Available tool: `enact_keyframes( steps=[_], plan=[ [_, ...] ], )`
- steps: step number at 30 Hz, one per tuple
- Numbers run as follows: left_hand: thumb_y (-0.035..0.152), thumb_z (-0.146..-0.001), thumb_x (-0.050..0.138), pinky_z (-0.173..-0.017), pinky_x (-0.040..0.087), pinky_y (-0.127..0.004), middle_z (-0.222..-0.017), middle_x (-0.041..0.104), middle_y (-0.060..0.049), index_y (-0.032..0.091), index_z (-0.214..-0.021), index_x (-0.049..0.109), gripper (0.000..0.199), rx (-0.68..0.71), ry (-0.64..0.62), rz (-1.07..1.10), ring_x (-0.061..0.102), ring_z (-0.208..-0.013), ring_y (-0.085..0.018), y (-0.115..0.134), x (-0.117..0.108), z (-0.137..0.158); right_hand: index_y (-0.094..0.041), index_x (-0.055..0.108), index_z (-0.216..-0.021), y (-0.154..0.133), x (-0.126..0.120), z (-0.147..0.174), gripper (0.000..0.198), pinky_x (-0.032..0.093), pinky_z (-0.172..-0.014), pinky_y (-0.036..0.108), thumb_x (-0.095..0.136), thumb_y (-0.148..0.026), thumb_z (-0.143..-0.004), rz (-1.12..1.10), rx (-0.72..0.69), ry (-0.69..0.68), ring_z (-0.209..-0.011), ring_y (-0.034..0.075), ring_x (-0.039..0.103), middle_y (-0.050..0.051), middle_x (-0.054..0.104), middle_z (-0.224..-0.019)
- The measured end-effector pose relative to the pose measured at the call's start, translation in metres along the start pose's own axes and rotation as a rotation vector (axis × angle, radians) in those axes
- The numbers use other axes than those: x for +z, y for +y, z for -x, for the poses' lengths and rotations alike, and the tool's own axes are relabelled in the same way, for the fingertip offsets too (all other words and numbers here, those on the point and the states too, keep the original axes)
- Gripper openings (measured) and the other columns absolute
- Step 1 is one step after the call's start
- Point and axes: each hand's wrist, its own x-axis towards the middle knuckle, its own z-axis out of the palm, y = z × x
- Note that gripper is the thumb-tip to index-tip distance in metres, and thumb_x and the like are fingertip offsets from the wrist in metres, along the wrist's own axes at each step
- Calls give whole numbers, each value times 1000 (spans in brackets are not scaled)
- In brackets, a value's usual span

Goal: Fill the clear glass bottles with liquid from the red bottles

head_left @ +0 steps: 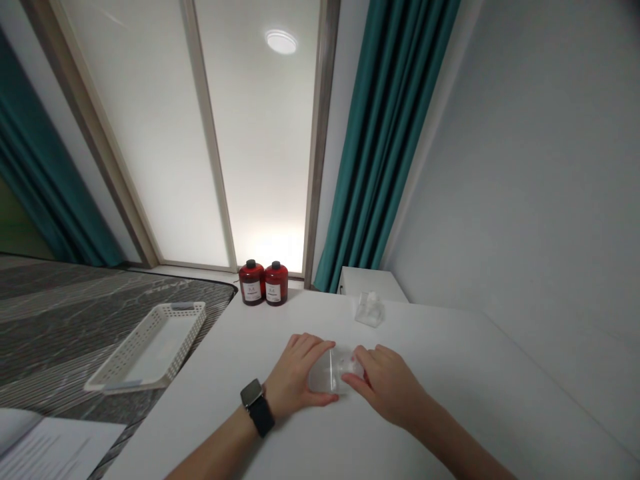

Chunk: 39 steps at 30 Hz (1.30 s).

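A clear, see-through bottle point(324, 372) is between my two hands, low over the white table. My left hand point(299, 375), with a dark watch on its wrist, wraps fingers and thumb around the bottle's wide body. On the narrower right end, my right hand point(384, 381) has its thumb and curled fingers closed. A small pinkish spot shows beside the right fingers; what it is I cannot make out. Just beyond the hands lies a crumpled clear plastic bag point(369, 309).
Two dark red bottles point(264, 283) with black caps and white labels stand at the table's point(280, 440) far left corner. Left of the table are a white perforated basket point(95, 385) and open printed pages point(60, 447). A white cabinet point(373, 283) adjoins the far edge.
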Motion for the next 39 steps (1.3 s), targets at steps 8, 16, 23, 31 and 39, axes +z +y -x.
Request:
enact_keyframes(
  steps=[8,16,23,31,39],
  plan=[
    [45,-71,81,-91,42,-44,-116,60,-11,22,-133,47,75,-55,-22,57,54,-105,-31,-3,0,2,-22,54,-121,10,-14,6,43,51,-91,47,66,-19,-80,-106,-123,185,-118,32,58,15,61,-124],
    [45,-72,82,-90,43,-43,-116,59,-11,20,-133,46,75,10,-8,85,54,-104,-30,2,0,2,-18,58,-103,5,-9,5,36,46,-100,54,55,1,-73,-118,-188,147,-124,34,50,16,59,-122],
    [42,-71,83,-90,43,-44,-115,60,-11,20,-132,46,75,-15,-3,43,54,-104,-30,1,0,1,-19,56,-108,1,-13,4,23,47,-91,45,54,-8,-88,-174,-224,103,-103,27,58,9,66,-105],
    [44,-70,82,-87,44,-44,-113,63,-11,19,-132,49,74,17,12,-36,57,-101,-30,1,1,1,-17,55,-114,-9,-5,9,28,44,-87,44,60,-20,-87,-266,-82,85,-95,27,57,11,65,-103],
    [44,-69,83,-86,43,-43,-113,63,-11,19,-132,47,77,57,15,-53,57,-100,-30,0,3,1,-16,56,-111,0,-7,12,31,46,-82,39,50,-3,-83,-181,-84,-37,-89,25,61,9,68,-95]
  ],
)
